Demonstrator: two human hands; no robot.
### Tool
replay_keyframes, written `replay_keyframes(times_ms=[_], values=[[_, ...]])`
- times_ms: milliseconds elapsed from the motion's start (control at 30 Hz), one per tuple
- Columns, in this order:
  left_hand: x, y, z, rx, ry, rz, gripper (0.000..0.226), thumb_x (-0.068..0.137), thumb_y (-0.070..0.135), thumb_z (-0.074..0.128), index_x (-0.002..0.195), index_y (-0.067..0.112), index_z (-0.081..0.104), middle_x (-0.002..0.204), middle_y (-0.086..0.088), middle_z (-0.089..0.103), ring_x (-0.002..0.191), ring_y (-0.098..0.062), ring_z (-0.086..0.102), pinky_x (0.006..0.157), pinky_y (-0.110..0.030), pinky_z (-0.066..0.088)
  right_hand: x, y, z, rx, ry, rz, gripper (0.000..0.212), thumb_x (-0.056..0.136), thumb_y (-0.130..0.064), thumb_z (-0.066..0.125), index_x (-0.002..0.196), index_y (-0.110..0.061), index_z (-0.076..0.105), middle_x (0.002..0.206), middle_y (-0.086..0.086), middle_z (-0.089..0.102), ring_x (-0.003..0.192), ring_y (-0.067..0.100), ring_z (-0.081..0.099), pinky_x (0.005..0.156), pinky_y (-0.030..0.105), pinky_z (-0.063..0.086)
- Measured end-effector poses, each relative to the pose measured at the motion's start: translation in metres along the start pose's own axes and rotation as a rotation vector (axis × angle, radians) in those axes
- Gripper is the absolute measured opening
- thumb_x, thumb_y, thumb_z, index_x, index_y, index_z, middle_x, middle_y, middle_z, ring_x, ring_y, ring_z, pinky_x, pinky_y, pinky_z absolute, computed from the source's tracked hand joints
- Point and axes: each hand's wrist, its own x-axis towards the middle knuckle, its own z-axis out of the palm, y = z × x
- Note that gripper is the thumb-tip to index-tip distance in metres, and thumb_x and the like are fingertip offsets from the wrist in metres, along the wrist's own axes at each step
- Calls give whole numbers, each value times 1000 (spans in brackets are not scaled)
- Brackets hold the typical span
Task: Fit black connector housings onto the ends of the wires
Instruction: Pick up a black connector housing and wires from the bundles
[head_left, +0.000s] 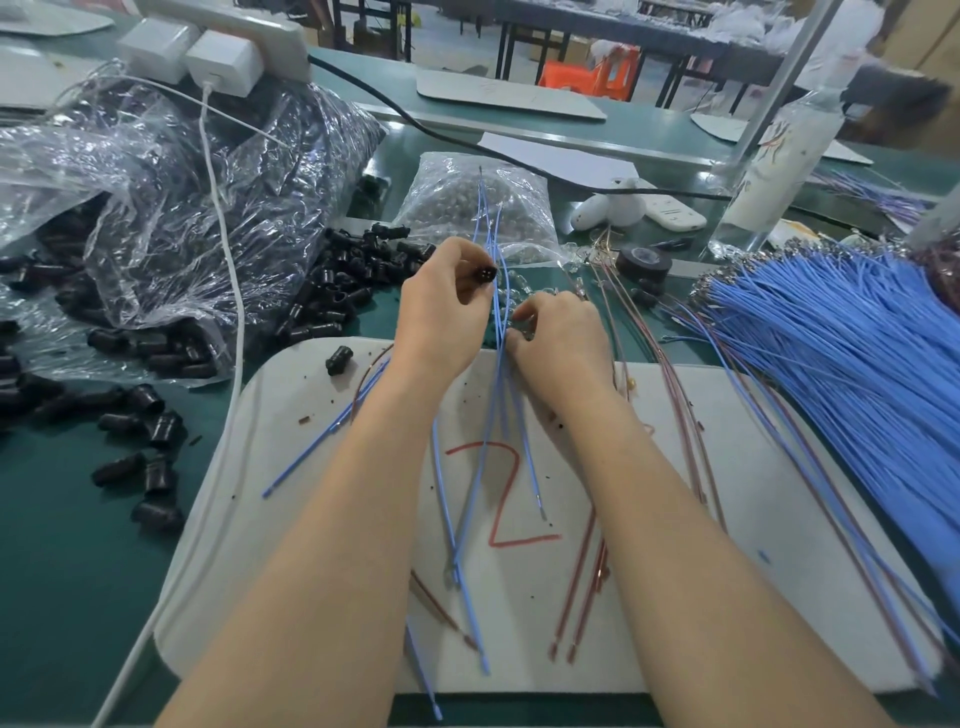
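Observation:
My left hand (441, 306) pinches a black connector housing (484, 273) with its open end toward me, raised above the far edge of the white board (291, 467). My right hand (558, 332) is just right of it, its fingers curled round a few thin blue wires (497, 353) that run upright past the housing and trail back down over the board. Whether a wire end sits in the housing I cannot tell. One loose black housing (338, 359) lies on the board's far left corner.
A heap of black housings (343, 280) spills from a clear plastic bag (171, 208) on the left. A thick bundle of blue wires (841, 353) lies on the right. Red-brown wires (680, 415) cross the board. A bag of small parts (478, 208) and a tape roll (644, 262) sit behind my hands.

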Motion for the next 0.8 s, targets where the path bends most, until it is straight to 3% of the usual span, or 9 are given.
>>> replay_keyframes(times_ms=[100,267,367,467,633,800], values=[[-1,0,1,-39,-20,-6,22,85,-7,55,93,14,57,96,-3,69,93,-13,65,91,-24,50,-1,-1,0,29,-7,-27,23,92,-27,56,113,-22,64,114,7,58,112,29,46,91,32,34],[-2,0,2,-70,-34,-7,22,85,-7,55,93,13,57,96,-4,69,94,-15,66,92,-27,50,-1,-2,-4,88,22,-16,21,94,-18,52,108,-12,66,112,10,64,108,29,53,94,37,39],[-1,-1,2,-75,-47,-9,20,86,-6,56,94,11,58,96,-5,68,94,-15,65,93,-27,50,-2,1,-19,391,134,32,15,90,-10,56,101,-7,66,101,7,69,96,23,62,90,31,44],[-1,-1,3,-66,-66,-2,19,86,-6,54,95,11,58,96,-6,69,95,-15,66,92,-25,50,-8,1,-32,674,192,-11,13,87,-7,61,91,-19,62,80,-7,65,73,5,60,76,18,48],[-2,-1,4,-48,-67,15,21,86,-5,54,94,15,58,95,-3,69,94,-13,66,91,-23,50,-15,3,-29,616,234,-62,15,85,-3,60,91,-14,69,76,-13,62,68,0,57,70,6,43],[0,-2,2,7,32,23,20,87,-2,55,97,14,60,94,1,68,91,-10,65,88,-17,49,-12,12,-22,469,147,27,16,86,-5,57,92,-13,69,79,-3,63,76,11,57,71,14,40]])
